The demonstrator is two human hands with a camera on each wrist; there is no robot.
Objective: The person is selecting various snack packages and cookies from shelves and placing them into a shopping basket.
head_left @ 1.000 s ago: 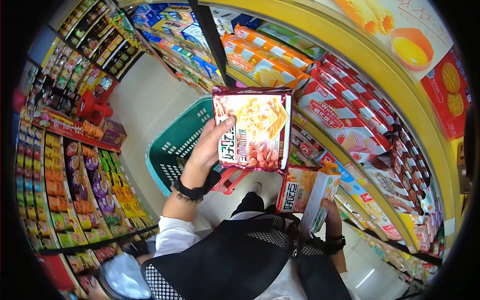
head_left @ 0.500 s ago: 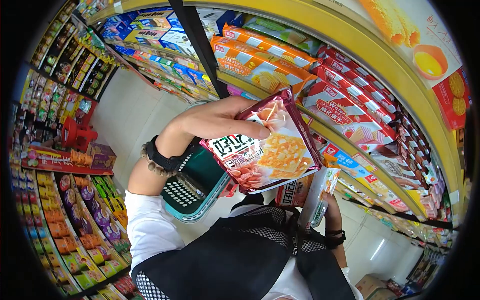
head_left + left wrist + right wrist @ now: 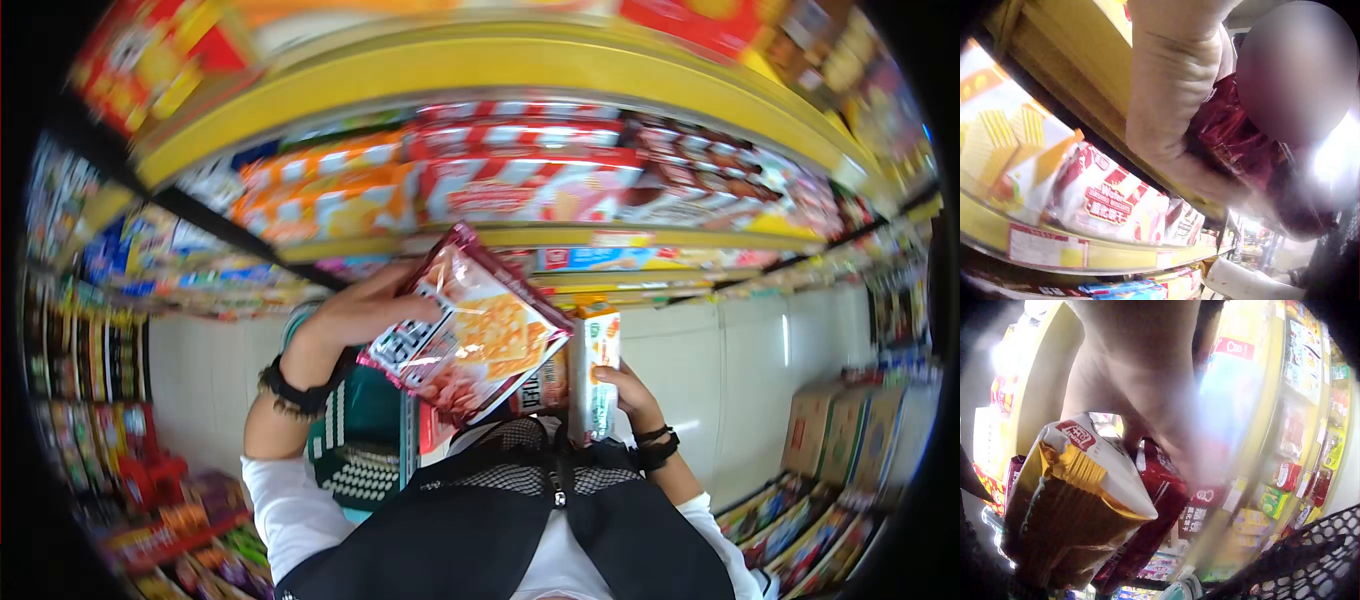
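Shop: snack aisle of grocery store. Yellow shelving (image 3: 480,60) in tiers, packed with rows of identical red-and-white wafer boxes (image 3: 530,185) and orange biscuit boxes (image 3: 320,205). Price labels (image 3: 1047,247) along shelf edge. More stocked shelves (image 3: 60,350) across pale tiled floor (image 3: 720,360). Cardboard cartons (image 3: 860,430) stacked at right. Green shopping basket (image 3: 355,470) on left arm. Left hand (image 3: 350,315) grips sealed red snack packet (image 3: 470,335), right hand (image 3: 625,390) grips yellow packet (image 3: 598,375).

The left hand (image 3: 355,318) gripped a maroon-edged cracker packet (image 3: 470,335), tilted before shelves of wafer boxes (image 3: 520,188). The right hand (image 3: 622,392) held an orange packet (image 3: 598,362) upright just beside it. A green basket (image 3: 352,478) showed beneath the left forearm.
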